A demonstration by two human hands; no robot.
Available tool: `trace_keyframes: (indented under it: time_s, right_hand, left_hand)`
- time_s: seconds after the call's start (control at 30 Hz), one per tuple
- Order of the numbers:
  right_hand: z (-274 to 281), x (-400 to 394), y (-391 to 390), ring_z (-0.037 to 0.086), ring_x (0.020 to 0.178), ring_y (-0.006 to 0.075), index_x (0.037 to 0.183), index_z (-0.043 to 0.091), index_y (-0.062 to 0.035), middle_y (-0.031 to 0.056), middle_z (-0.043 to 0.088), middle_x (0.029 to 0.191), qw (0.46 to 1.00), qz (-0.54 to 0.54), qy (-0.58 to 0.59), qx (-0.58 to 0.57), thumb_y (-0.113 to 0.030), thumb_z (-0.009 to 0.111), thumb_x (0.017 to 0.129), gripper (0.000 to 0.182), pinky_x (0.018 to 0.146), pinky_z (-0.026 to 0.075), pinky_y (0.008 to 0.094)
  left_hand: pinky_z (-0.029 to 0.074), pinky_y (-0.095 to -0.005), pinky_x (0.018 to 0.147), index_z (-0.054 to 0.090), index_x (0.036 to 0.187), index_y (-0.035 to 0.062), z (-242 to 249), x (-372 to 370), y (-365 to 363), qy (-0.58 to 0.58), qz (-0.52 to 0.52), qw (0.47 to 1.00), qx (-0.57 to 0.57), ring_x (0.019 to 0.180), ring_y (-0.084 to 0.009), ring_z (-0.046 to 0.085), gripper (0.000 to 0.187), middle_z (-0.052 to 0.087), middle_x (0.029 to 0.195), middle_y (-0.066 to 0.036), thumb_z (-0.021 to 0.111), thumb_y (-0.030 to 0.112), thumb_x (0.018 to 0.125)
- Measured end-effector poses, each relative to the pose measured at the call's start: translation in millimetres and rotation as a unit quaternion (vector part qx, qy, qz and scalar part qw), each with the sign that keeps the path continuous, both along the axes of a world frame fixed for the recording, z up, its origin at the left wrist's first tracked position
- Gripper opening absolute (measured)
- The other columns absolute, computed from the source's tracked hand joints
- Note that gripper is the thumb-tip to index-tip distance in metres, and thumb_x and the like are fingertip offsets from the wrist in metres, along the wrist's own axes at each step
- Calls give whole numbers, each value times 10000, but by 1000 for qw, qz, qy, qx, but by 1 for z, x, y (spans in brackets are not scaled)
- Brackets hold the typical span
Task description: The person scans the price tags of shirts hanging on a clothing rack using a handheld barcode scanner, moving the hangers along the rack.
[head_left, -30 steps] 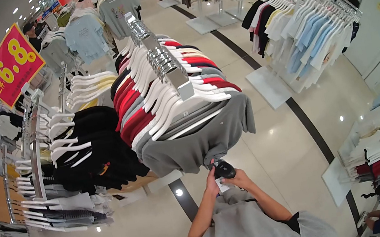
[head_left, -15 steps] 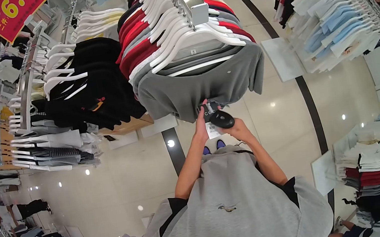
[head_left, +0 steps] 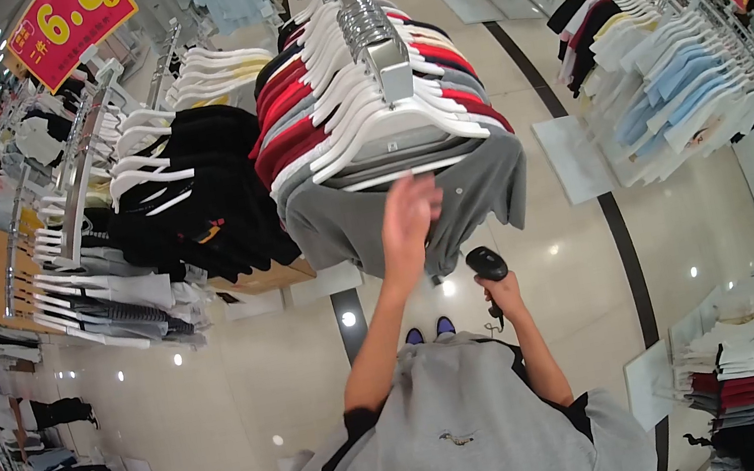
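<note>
My left hand [head_left: 407, 213] is raised with its fingers apart, in front of the grey T-shirt [head_left: 480, 187] that hangs at the front of the rack [head_left: 368, 30]. It holds nothing. My right hand [head_left: 503, 296] is lower and to the right, closed around a black handheld barcode scanner [head_left: 486, 265] that points up toward the shirt's hem. White hangers [head_left: 378, 124] carry grey, red and white shirts behind the front one.
A rack of black shirts [head_left: 198, 191] stands to the left, with a red price sign [head_left: 67, 23] above it. Blue and white shirts [head_left: 661, 74] hang on a rack to the right. Glossy floor with a dark stripe [head_left: 631, 271] runs between the racks.
My left hand let go of the tag at the shirt's hem and rose up in front of the shirt. My right hand dropped down and right with the scanner.
</note>
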State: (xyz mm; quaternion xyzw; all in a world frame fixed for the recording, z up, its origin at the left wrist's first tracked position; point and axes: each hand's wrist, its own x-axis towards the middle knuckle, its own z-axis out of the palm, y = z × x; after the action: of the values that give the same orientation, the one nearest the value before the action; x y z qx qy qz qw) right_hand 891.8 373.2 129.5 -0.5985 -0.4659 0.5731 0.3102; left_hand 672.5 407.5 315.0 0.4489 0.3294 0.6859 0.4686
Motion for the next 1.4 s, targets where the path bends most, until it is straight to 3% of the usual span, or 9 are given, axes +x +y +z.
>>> trace_keyframes:
  time_s: [0.1,0.17,0.33,0.67,0.87,1.07,1.17,1.27,1.4]
  right_hand:
    - [-2,-2,-6,512,462,111,766,627,-28,16,535,563,993,-81,66,-47,-113,706,758,116,459,436,260]
    - [-8,-2,-10,514,474,109,777,627,-27,15,540,578,993,-87,65,-46,-110,705,759,116,462,439,260]
    - [-22,3,-19,536,495,114,772,639,-15,38,571,607,991,-98,65,-56,-127,715,749,138,462,446,263]
    - [-35,-11,-19,547,497,135,813,656,-5,57,582,618,996,-46,31,-70,-140,721,742,166,465,454,278]
    - [-36,-23,-15,541,507,128,821,645,-14,45,570,620,997,1,22,-75,-148,719,751,168,476,453,273]
    - [-40,-32,-15,534,510,119,838,643,-17,34,562,621,995,42,17,-85,-165,714,766,180,486,454,268]
    - [-50,-39,-11,534,509,119,833,650,-15,34,564,622,995,58,22,-79,-176,715,766,186,485,452,267]
    - [-48,-44,-13,533,507,118,837,665,-16,37,568,625,995,64,26,-73,-185,718,763,192,483,449,264]
    - [-46,-44,-16,541,525,117,845,670,-23,36,574,633,994,62,15,-85,-191,732,746,205,480,448,263]
  left_hand:
    - [464,-332,873,371,1309,-9,59,5,40,-152,3,988,42,1097,-229,542,449,517,1233,-139,512,234,958]
    - [479,-338,843,432,1193,-3,69,1,58,-289,-31,956,-46,1046,-227,567,354,535,1121,-103,498,262,968]
    - [518,-348,794,440,1049,-36,72,15,55,-184,87,978,-47,879,-251,639,336,580,992,-150,501,285,968]
    - [550,-326,772,435,1024,-57,85,9,39,-159,58,985,-20,861,-240,664,359,603,934,-162,521,285,959]
    - [541,-339,816,495,1045,-61,73,-10,18,-165,18,982,-86,918,-264,659,364,619,1000,-182,462,296,982]
    - [557,-335,780,473,1072,-59,107,-22,-6,-132,-19,991,33,862,-246,674,376,643,956,-181,447,307,986]
    - [572,-368,735,503,1052,-30,94,-39,-19,-165,57,982,73,812,-265,684,345,622,1015,-297,412,298,996]
    - [499,-246,564,573,948,7,77,-94,-36,-157,188,968,52,593,-126,588,409,660,853,-168,397,373,995]
    - [416,-229,520,523,912,59,57,-198,-51,-249,284,926,-2,581,-100,490,382,582,808,-85,460,432,962]
